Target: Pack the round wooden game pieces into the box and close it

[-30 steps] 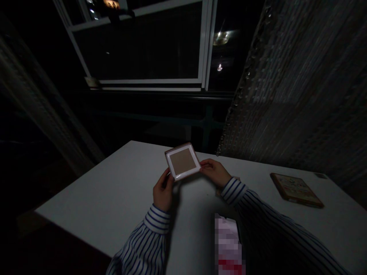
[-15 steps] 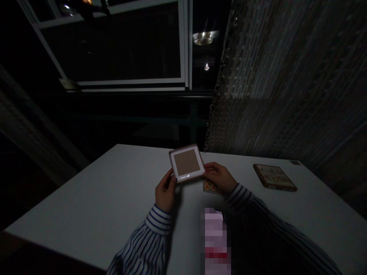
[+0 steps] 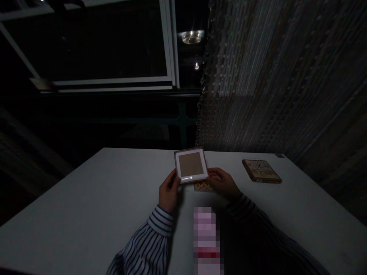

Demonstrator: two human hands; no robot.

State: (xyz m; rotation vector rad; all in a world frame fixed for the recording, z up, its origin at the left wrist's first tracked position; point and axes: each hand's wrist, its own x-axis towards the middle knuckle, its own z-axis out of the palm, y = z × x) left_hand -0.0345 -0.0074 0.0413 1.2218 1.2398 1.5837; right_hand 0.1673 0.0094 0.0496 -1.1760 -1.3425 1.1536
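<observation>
Both my hands grip a shallow, square cardboard box (image 3: pixel 190 165) above the table, tilted so its inside faces me. A white border surrounds its bare brown middle. My left hand (image 3: pixel 168 191) pinches the lower left corner, thumb in front. My right hand (image 3: pixel 225 184) closes on the right edge near the lower corner. Below the box, partly hidden by it and by my right hand, round pieces (image 3: pixel 203 186) with red markings lie in a row on the table.
On the white table (image 3: pixel 94 206), a flat box (image 3: pixel 262 170) with a printed cover lies to the right. A small dark card-like item (image 3: pixel 280 156) is at the far right corner. A bead curtain (image 3: pixel 246 84) hangs behind, beside a dark window (image 3: pixel 114 46). A pixelated patch covers the near middle.
The held box has turned nearly level and shifted slightly right, with both hands still on it. My view has swung to the right, so the table and printed box appear further left.
</observation>
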